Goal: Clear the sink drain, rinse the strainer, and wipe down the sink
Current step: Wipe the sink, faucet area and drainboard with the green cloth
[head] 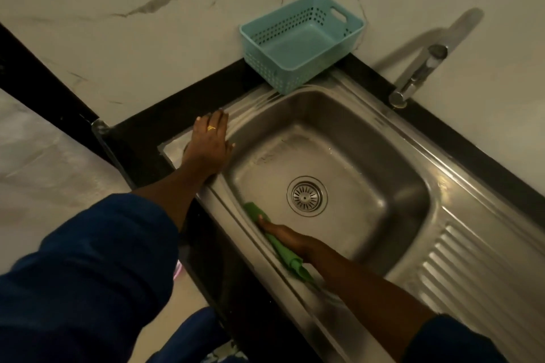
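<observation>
- Left hand (209, 141) is lying flat, fingers straight, on the sink (339, 115) rim.
- Right hand (290, 240) is pressing a green cloth (256, 211), fingers flat, against the near wall.
- Strainer (306, 196) is sitting in the drain.

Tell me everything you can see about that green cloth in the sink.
The green cloth is a thin, soft-looking sheet, bunched into a long strip with its near end curled. It lies along the near inner wall of the sink, by the rim. The right hand presses flat on its middle; both ends stick out.
</observation>
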